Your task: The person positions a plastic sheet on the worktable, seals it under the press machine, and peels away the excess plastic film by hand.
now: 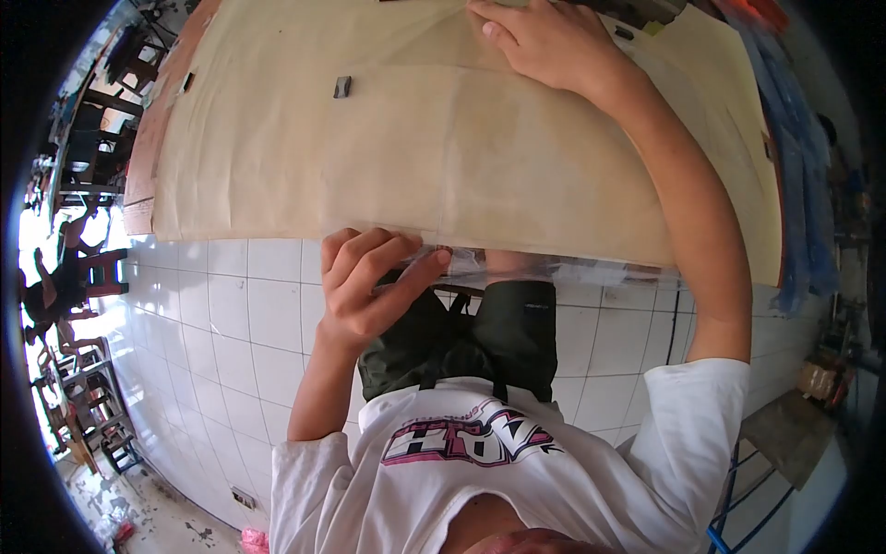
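Observation:
A large beige sheet (277, 157) covers the table, with clear plastic film (480, 263) along its near edge. My left hand (374, 282) is at that edge, fingers bent and closed on the film between thumb and fingers. My right hand (554, 42) reaches to the far side and lies on the sheet, fingers stretched out to the left. A small dark block (342, 87) rests on the sheet, left of centre. Another small dark piece (624, 31) is just right of my right hand.
Blue plastic (798, 166) hangs along the table's right side. A person (63, 277) is at the far left among stools and benches. A brown board on blue legs (789, 434) stands at the lower right. White floor tiles (226, 305) show below the table edge.

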`<move>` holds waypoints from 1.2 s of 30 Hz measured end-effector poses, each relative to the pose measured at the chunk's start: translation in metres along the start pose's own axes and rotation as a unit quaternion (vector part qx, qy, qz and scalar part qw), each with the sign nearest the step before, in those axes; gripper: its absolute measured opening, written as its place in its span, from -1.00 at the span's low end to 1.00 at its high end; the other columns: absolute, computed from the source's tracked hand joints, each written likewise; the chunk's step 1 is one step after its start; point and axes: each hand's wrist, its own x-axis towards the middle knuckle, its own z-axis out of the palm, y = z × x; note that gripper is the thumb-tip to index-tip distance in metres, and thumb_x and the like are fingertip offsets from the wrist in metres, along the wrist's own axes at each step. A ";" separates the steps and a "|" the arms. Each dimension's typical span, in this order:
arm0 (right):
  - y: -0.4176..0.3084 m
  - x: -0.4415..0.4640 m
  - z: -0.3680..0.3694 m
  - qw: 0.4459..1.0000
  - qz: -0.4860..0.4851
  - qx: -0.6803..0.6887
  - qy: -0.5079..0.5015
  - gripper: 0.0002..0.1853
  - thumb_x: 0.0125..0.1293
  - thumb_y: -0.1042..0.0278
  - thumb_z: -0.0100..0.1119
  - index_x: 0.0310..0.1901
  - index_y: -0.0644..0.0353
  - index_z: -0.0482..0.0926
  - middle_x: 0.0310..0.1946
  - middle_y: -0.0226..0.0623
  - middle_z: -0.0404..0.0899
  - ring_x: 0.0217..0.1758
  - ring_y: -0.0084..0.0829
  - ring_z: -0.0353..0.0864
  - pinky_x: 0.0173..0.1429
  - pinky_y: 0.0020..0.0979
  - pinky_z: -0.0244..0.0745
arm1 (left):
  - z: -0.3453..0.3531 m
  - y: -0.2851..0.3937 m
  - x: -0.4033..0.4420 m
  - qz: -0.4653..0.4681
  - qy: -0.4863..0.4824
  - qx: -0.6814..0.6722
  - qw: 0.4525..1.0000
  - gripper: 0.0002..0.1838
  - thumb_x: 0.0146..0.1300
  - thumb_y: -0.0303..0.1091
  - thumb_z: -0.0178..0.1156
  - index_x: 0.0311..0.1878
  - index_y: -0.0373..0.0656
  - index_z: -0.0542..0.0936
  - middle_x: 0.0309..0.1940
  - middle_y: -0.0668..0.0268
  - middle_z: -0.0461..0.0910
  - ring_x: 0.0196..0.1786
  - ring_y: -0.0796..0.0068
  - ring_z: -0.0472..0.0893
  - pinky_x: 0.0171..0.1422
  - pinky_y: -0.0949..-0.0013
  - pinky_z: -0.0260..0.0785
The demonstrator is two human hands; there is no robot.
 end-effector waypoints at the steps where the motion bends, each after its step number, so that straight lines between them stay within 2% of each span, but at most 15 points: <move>1: 0.001 0.000 0.001 1.000 0.000 -0.001 0.001 -0.52 0.40 0.09 -0.13 0.22 0.09 0.55 -0.22 0.23 0.65 -0.10 0.16 0.65 0.13 0.07 0.48 | 0.000 0.000 0.000 0.001 0.001 0.000 1.000 -0.74 -0.18 -0.41 0.53 -0.32 0.06 0.77 -0.28 0.40 0.60 -0.22 0.39 0.58 -0.16 0.28 0.35; 4: 0.005 0.000 0.010 0.999 -0.011 -0.007 0.043 -0.51 0.40 0.07 -0.13 0.26 0.07 0.52 -0.18 0.19 0.66 -0.07 0.13 0.66 0.14 0.07 0.47 | 0.001 0.000 0.001 0.019 0.009 0.014 1.000 -0.78 -0.14 -0.40 0.52 -0.35 0.06 0.77 -0.26 0.43 0.63 -0.22 0.40 0.59 -0.16 0.29 0.36; 6: 0.008 0.001 0.017 0.999 -0.016 -0.003 0.040 -0.58 0.46 0.10 -0.12 0.28 -0.12 0.51 -0.15 -0.15 0.71 -0.04 0.01 0.67 0.13 -0.02 0.51 | 0.001 0.003 0.002 0.020 0.015 0.029 0.999 -0.80 -0.12 -0.40 0.51 -0.36 0.06 0.77 -0.23 0.45 0.66 -0.20 0.41 0.60 -0.16 0.29 0.37; 14: 0.015 0.003 0.028 0.995 -0.037 -0.031 0.090 -0.59 0.47 0.12 -0.13 0.27 -0.11 0.51 -0.27 -0.09 0.70 -0.10 0.06 0.67 0.13 0.01 0.49 | -0.003 0.009 0.010 -0.031 0.022 0.008 0.999 -0.81 -0.11 -0.43 0.47 -0.36 0.05 0.77 -0.28 0.51 0.72 -0.24 0.45 0.61 -0.15 0.33 0.38; 16: 0.013 0.003 0.023 0.998 -0.027 -0.009 0.058 -0.58 0.47 0.12 -0.13 0.28 -0.11 0.50 -0.29 -0.06 0.70 -0.11 0.06 0.67 0.12 0.02 0.49 | -0.003 0.009 0.011 -0.042 0.027 -0.004 0.999 -0.80 -0.13 -0.43 0.46 -0.34 0.03 0.77 -0.30 0.51 0.73 -0.23 0.47 0.62 -0.14 0.35 0.39; 20: 0.010 0.001 0.019 0.998 -0.020 -0.007 0.055 -0.57 0.47 0.13 -0.14 0.29 -0.11 0.49 -0.30 -0.03 0.69 -0.11 0.07 0.66 0.14 0.02 0.49 | -0.009 0.007 0.012 -0.036 0.019 -0.020 0.999 -0.71 -0.17 -0.47 0.40 -0.27 0.00 0.76 -0.26 0.54 0.70 -0.20 0.50 0.61 -0.13 0.37 0.33; 22: 0.007 -0.002 0.012 1.000 -0.002 0.000 0.008 -0.54 0.47 0.14 -0.15 0.35 -0.10 0.42 -0.31 0.01 0.68 -0.12 0.06 0.67 0.15 0.04 0.48 | -0.012 0.011 0.016 -0.065 0.010 -0.044 0.997 -0.70 -0.17 -0.48 0.38 -0.25 -0.01 0.76 -0.26 0.52 0.70 -0.19 0.49 0.62 -0.10 0.36 0.34; 26: 0.008 -0.005 0.005 1.000 -0.012 0.024 -0.001 -0.50 0.48 0.13 -0.14 0.42 -0.07 0.33 -0.37 0.05 0.65 -0.17 0.07 0.67 0.14 0.04 0.48 | -0.015 0.015 0.019 -0.079 0.012 -0.041 0.996 -0.67 -0.23 -0.53 0.36 -0.28 -0.02 0.77 -0.28 0.46 0.73 -0.17 0.42 0.64 -0.07 0.35 0.40; 28: 0.002 -0.014 -0.011 0.994 0.000 0.064 -0.086 -0.47 0.51 0.09 -0.15 0.45 -0.03 0.27 -0.25 0.04 0.65 -0.08 0.04 0.64 0.17 0.00 0.46 | -0.017 0.017 0.020 -0.093 0.004 -0.045 0.995 -0.67 -0.19 -0.52 0.37 -0.26 -0.02 0.77 -0.28 0.44 0.73 -0.16 0.39 0.64 -0.06 0.33 0.40; 29: -0.001 -0.022 -0.017 0.995 -0.001 0.059 -0.082 -0.47 0.51 0.09 -0.15 0.45 -0.03 0.27 -0.25 0.04 0.65 -0.08 0.04 0.64 0.17 0.00 0.46 | -0.017 0.017 0.021 -0.090 0.009 -0.045 0.995 -0.67 -0.19 -0.52 0.37 -0.26 -0.02 0.77 -0.28 0.44 0.73 -0.16 0.39 0.64 -0.06 0.33 0.40; 31: -0.009 -0.051 -0.027 0.995 -0.064 0.045 -0.054 -0.47 0.51 0.09 -0.10 0.45 -0.02 0.28 -0.04 -0.02 0.61 0.07 0.02 0.56 0.22 -0.06 0.42 | -0.018 0.018 0.019 -0.104 0.008 -0.053 0.993 -0.69 -0.16 -0.53 0.38 -0.26 0.00 0.77 -0.29 0.44 0.72 -0.17 0.38 0.64 -0.05 0.33 0.40; 32: -0.018 -0.068 -0.034 0.995 -0.066 0.041 -0.054 -0.47 0.51 0.09 -0.10 0.45 -0.02 0.28 -0.04 -0.02 0.61 0.07 0.02 0.56 0.22 -0.06 0.42 | -0.018 0.019 0.017 -0.105 0.012 -0.054 0.993 -0.69 -0.16 -0.53 0.38 -0.26 0.00 0.77 -0.29 0.44 0.72 -0.17 0.38 0.64 -0.05 0.33 0.40; 34: -0.036 -0.106 -0.049 0.988 -0.095 0.066 -0.098 -0.46 0.45 0.18 0.03 0.43 -0.02 0.31 0.11 -0.03 0.53 0.19 0.00 0.47 0.31 -0.11 0.36 | -0.017 0.017 0.018 -0.112 0.022 -0.070 0.991 -0.71 -0.13 -0.53 0.39 -0.27 0.01 0.77 -0.32 0.46 0.72 -0.19 0.40 0.64 -0.07 0.33 0.39; 36: -0.045 -0.149 -0.049 0.985 -0.169 0.036 0.012 -0.43 0.38 0.17 0.12 0.40 0.02 0.35 0.10 -0.04 0.53 0.17 -0.01 0.49 0.33 -0.04 0.35 | -0.016 0.016 0.019 -0.110 0.030 -0.074 0.991 -0.72 -0.13 -0.53 0.39 -0.28 0.01 0.77 -0.33 0.47 0.72 -0.20 0.41 0.64 -0.08 0.33 0.39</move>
